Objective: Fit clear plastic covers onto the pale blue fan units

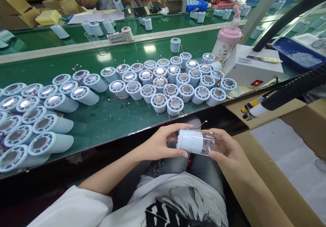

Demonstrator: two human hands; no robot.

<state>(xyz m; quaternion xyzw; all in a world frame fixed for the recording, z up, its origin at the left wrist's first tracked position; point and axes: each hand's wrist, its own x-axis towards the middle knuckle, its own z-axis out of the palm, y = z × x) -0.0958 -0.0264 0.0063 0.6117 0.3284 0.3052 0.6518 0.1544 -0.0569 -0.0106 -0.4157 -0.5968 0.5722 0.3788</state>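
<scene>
In front of my lap I hold a light-blue cylindrical housing (192,140) lying sideways, with a clear plastic sleeve (209,144) at its right end. My left hand (168,141) grips the blue end between thumb and fingers. The fingers of my right hand (224,147) are closed around the clear end. Thin red and yellow wires (202,130) with a small white connector run along the top. On the green bench beyond stand many similar blue housings (175,105), with round metallic centres and loose wires. How far the sleeve overlaps the housing is unclear.
A white box (251,65) with a lit red switch stands at the right, near a pink-topped bottle (227,42). A black-hosed tool (257,110) hangs above an open carton (270,159). Across the green bench (107,113), two people handle parts.
</scene>
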